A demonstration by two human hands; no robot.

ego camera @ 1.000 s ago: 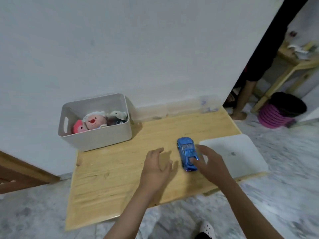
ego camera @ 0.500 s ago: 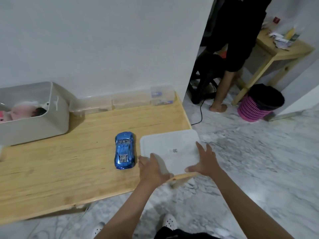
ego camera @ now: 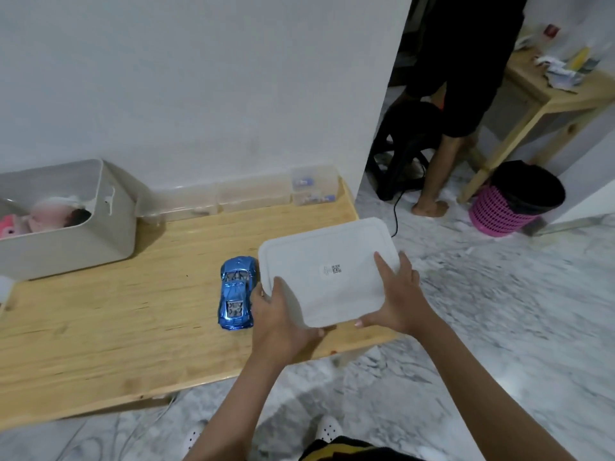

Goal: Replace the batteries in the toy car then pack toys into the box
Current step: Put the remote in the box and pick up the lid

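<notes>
Plush toys [ego camera: 43, 217] half-hidden in box [ego camera: 109, 224]

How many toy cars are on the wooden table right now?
1: the blue toy car lies on the table, just left of the white lid. Others could be hidden in the box.

Table [ego camera: 100, 327]: set against the wall, running left to right.
Box [ego camera: 113, 224]: far left on the table, soft toys [ego camera: 40, 217] inside.
Clear containers [ego camera: 253, 194]: in a row along the far edge, right of the box.
Toy car [ego camera: 235, 294]: centre of the table, lengthwise near to far.
Lid [ego camera: 327, 274]: just right of the car, at the table's right end; left hand [ego camera: 281, 322] on its near left corner, right hand [ego camera: 397, 301] on its near right edge.
Basket [ego camera: 512, 201]: on the floor, far right, beside a second table [ego camera: 559, 94].
</notes>
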